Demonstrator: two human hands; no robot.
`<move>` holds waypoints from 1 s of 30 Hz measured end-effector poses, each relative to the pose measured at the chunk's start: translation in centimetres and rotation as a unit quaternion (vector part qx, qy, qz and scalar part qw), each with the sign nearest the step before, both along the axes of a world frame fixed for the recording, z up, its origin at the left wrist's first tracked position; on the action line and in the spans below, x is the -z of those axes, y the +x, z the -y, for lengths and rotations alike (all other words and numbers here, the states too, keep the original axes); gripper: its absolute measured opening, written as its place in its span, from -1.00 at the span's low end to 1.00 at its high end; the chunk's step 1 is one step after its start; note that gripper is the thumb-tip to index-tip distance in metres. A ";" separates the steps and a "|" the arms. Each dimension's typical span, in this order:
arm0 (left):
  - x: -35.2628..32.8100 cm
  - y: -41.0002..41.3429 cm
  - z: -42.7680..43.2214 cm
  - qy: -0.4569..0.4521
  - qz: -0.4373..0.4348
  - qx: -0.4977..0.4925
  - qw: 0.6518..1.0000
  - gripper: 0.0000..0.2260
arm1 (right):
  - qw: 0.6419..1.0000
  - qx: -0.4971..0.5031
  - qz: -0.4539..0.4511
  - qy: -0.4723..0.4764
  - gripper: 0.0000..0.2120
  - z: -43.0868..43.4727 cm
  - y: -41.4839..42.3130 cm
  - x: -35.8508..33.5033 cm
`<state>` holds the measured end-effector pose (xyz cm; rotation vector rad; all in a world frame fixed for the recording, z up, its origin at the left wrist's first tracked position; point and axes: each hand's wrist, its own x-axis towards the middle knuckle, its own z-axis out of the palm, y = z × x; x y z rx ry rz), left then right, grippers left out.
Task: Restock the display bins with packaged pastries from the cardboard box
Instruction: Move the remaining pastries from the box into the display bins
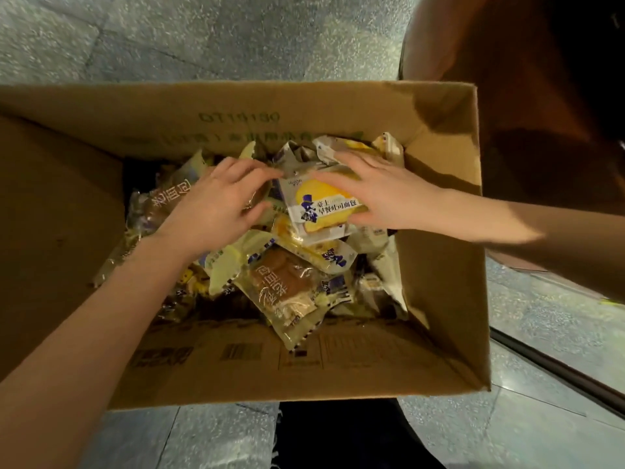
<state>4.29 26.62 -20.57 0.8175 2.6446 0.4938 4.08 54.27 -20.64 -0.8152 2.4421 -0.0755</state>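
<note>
An open cardboard box (439, 299) sits on the floor below me, half full of several packaged pastries. My right hand (378, 194) grips a white-and-yellow toast bread package (318, 211) on top of the pile, fingers over it and thumb under its right edge. My left hand (216, 204) reaches in from the left, its fingers curled on a clear-wrapped brown pastry (258, 198) just left of that package. Another brown bun package (287, 289) lies lower in the pile.
The box flaps stand open on the left (57, 231) and at the back (236, 113). Grey speckled floor tiles (203, 35) surround the box. My dark trouser leg (338, 438) shows below the box. No display bins are in view.
</note>
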 end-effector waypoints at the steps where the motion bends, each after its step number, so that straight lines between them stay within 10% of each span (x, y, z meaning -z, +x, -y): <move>1: 0.6 -0.3 -0.2 -0.001 0.003 -0.001 1.000 -0.59 | 1.000 -0.001 0.000 0.000 -0.14 0.2 -0.4 0.7; 5: 2.0 -2.1 -1.1 0.008 0.002 -0.008 1.000 -0.58 | 0.997 -0.055 -0.037 0.035 -0.17 1.0 -1.0 2.5; 19: 3.9 -3.4 -2.7 -0.007 0.062 0.005 0.998 -0.57 | 0.964 0.071 0.244 -0.083 -0.26 0.1 2.5 2.1; 30: 6.4 -2.2 -8.1 0.066 0.196 -0.241 0.948 -0.51 | 0.935 0.263 0.103 -0.213 -0.35 -5.2 4.2 -0.9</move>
